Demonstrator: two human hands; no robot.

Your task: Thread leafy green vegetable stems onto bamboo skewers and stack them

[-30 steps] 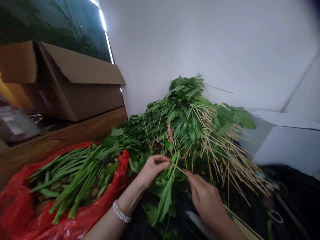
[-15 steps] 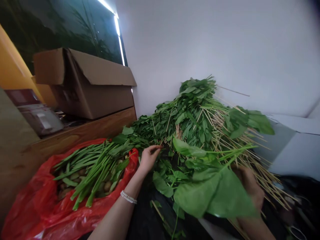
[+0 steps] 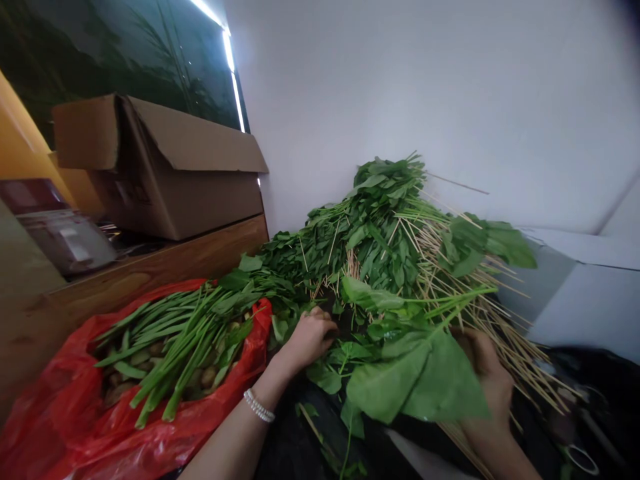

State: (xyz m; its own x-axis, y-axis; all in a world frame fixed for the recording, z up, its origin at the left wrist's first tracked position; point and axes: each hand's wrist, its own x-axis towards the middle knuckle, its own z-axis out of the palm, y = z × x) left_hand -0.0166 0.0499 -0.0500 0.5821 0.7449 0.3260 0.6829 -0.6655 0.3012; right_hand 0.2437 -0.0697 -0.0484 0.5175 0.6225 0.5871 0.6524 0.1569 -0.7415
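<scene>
With the left hand (image 3: 310, 340) pressed on the greens and well apart from the right hand (image 3: 487, 377) clamped on a leafy bunch (image 3: 415, 377), a large heap of greens (image 3: 385, 233) among bamboo skewers (image 3: 465, 287) appears to remain, while green stalks (image 3: 175, 340) are already laid in a red plastic bag (image 3: 65, 393).

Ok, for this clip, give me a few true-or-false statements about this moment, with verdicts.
1. The beaded bracelet is on the right wrist. False: it is on the left hand's wrist.
2. The red plastic bag holds long green stalks. True.
3. Thin wooden skewers stick out of the heap of leafy greens. True.
4. The right hand is partly behind a broad green leaf. True.
5. The cardboard box is shut. False: its flaps stand open.
6. Both hands wear gloves. False: both are bare.
</scene>
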